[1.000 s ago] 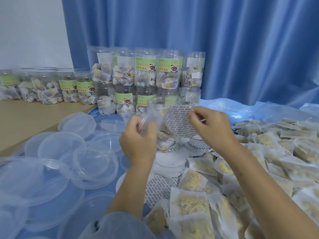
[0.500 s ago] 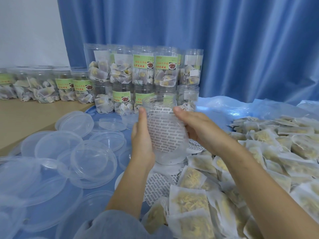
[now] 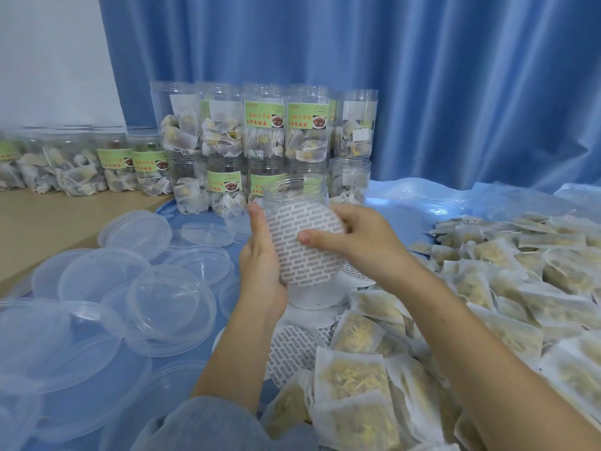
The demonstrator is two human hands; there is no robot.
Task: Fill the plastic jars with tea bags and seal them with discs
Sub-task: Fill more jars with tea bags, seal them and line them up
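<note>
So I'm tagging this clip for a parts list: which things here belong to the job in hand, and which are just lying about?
In the job:
- clear jar, held by the left hand
- printed disc, pinched by the right hand
- loose tea bags
- spare discs

Lying about:
- filled jars at the back
- clear lids
- blue curtain

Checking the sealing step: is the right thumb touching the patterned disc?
Touching. In the head view the right hand's thumb lies flat on the patterned disc, pressing it, while the left hand holds the disc's left edge.
</note>
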